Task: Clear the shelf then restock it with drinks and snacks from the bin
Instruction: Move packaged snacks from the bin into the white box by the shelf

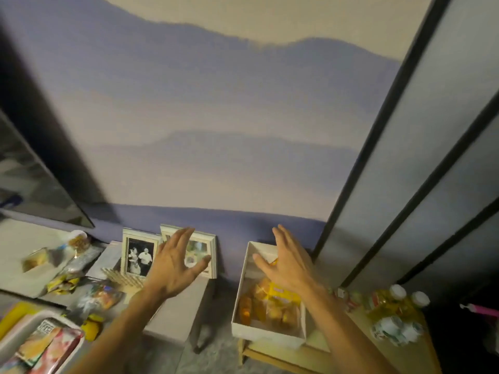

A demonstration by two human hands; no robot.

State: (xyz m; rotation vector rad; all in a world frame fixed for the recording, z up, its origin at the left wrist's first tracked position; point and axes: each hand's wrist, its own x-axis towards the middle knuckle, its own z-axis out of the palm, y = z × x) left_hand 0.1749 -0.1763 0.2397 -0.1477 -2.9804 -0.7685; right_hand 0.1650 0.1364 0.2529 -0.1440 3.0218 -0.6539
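Both hands empty, fingers spread: left hand before photo frames, right hand over white box of soft, light snack packets. Probably best lifted by the stiff side walls.

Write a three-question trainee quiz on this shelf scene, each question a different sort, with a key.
1. True or false: the left hand is gripping a picture frame.
2. The white box under the right hand holds: A) yellow and orange snack packs, B) folded towels, C) nothing.
3. Fill in: the white-capped bottles stand to the ____ of the white box.

Key: 1 false, both hands are open and empty, the left in front of the two picture frames. 2 A. 3 right.
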